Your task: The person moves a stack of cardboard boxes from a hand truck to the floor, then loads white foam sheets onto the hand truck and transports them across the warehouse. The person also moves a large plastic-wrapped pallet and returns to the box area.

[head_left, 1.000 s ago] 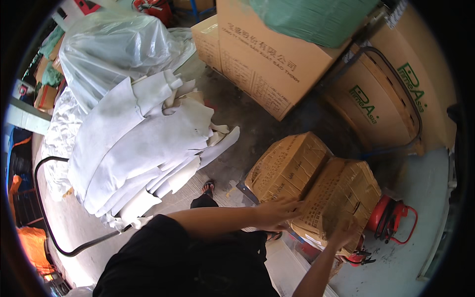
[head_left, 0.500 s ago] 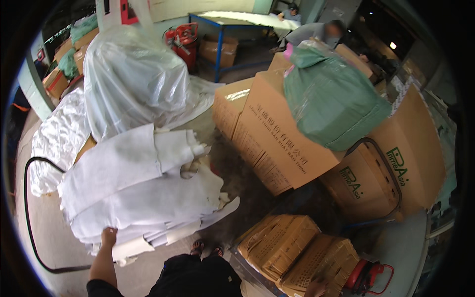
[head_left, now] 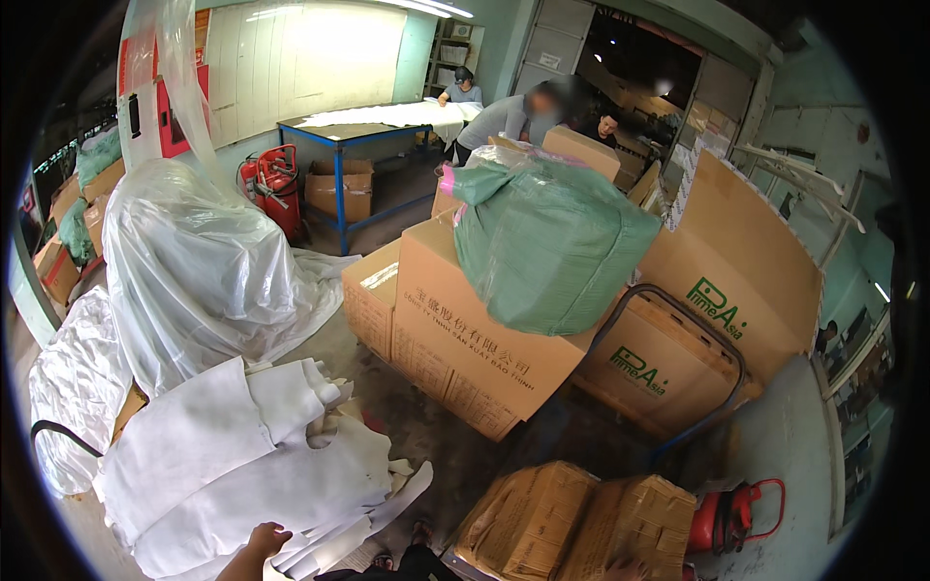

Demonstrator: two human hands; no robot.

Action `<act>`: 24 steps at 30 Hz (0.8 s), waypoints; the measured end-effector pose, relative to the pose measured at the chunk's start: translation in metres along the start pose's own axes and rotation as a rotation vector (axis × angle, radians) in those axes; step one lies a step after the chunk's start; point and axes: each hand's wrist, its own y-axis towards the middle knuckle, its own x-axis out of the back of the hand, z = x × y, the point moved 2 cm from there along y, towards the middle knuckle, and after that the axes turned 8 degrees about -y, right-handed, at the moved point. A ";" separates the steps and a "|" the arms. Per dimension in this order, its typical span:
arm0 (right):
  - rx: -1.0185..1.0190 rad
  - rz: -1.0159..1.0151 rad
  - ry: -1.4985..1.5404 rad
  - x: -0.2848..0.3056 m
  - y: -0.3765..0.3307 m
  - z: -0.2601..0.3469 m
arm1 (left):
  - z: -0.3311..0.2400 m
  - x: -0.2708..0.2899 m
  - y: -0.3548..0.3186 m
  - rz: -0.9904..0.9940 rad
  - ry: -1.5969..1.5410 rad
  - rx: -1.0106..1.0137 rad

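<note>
A pile of pale grey-white leather hides (head_left: 223, 455) with ragged edges lies in front of me on the left. My left hand (head_left: 268, 537) is at the pile's near edge, its fingers curled closed on the edge of a hide. Low on the right, two taped brown cartons (head_left: 528, 518) stand side by side. My right hand (head_left: 628, 569) is a dark blur against the nearer right carton, and its fingers cannot be made out.
Large cartons (head_left: 475, 358) carry a green wrapped bundle (head_left: 557, 242) ahead. A cart handle (head_left: 741, 373) stands beside them. Plastic sheeting (head_left: 194, 261) covers a heap at left. Red extinguishers stand by the blue table (head_left: 339, 194) and at right (head_left: 741, 513). Several people work at the back.
My view has tilted up, so the hides, cartons and my hands sit lower in the picture. My left hand stays at the pile's near edge, now farther right along it. Another person's head shows behind the cartons.
</note>
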 end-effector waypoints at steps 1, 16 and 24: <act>0.001 -0.028 0.036 -0.004 0.003 -0.002 | -0.010 0.000 0.005 0.006 -0.023 -0.005; 0.081 -0.124 0.119 -0.016 0.057 0.064 | -0.112 -0.038 0.041 0.192 -0.007 -0.185; 0.844 0.065 0.548 0.016 -0.005 0.257 | 0.021 -0.044 -0.001 -0.080 -0.418 0.030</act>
